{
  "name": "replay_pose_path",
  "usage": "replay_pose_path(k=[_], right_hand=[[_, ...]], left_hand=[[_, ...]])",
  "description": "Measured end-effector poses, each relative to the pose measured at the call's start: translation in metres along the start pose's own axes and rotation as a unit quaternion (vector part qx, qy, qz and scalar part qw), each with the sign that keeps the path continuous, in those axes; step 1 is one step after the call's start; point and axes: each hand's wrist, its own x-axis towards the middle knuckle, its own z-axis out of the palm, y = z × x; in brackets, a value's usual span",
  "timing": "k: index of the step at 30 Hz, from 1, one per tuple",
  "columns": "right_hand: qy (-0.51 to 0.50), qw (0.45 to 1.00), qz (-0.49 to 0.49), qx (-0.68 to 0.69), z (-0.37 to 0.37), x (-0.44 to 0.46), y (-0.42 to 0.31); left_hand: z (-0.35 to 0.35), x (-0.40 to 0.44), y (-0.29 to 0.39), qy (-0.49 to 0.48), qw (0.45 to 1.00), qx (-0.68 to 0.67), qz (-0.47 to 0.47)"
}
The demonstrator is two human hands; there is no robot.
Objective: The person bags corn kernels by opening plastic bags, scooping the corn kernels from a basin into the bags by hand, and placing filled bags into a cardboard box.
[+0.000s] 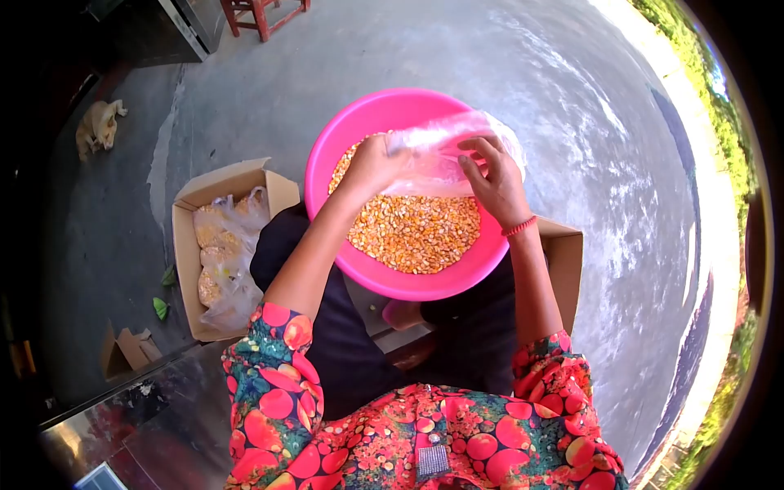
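I look down through the head camera on two bare hands held over a pink basin (359, 114) that sits between the wearer's knees. A clear plastic bag (433, 167) stretches across the far half of the basin, its long axis running left to right and its loose end reaching past the right rim. Loose corn kernels (412, 233) lie below it, mostly on the near side of the bag.

The left hand (377, 167) is at the bag's left end, its fingers seeming to pinch the film there, though the tips are partly veiled. The right hand (494, 175) curls over the right part of the bag, nearer its loose end; I cannot tell whether thumb and fingers press together on the film. I also cannot make out which end is the mouth.

To the left, I see a cardboard box (184, 261) holding filled bags of corn (211, 233). Another box (565, 273) stands to the right, partly hidden by the right forearm.
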Motion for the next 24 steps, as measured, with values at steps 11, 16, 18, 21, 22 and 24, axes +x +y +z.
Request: replay_pose_path(k=[11,16,18,21,22,24], right_hand=[[-0.204,0.977,-0.061,-0.013,0.148,0.011,0.013],[-0.09,0.985,-0.123,-0.078,0.203,0.011,0.041],[-0.181,0.967,-0.117,-0.134,0.188,-0.008,0.026],[-0.208,0.941,-0.207,-0.171,0.172,-0.033,0.035],[-0.285,0.922,-0.177,-0.193,0.163,-0.04,0.034],[-0.317,0.908,-0.186,-0.203,0.149,-0.054,0.038]], left_hand=[[-0.025,0.025,-0.005,0.087,0.909,-0.382,-0.144],[-0.028,0.026,0.003,0.067,0.905,-0.399,-0.132],[-0.028,0.024,0.008,0.057,0.903,-0.399,-0.147],[-0.032,0.018,0.009,0.013,0.898,-0.41,-0.158],[-0.034,0.016,0.01,-0.03,0.897,-0.406,-0.17],[-0.035,0.015,0.007,-0.089,0.902,-0.384,-0.177]])
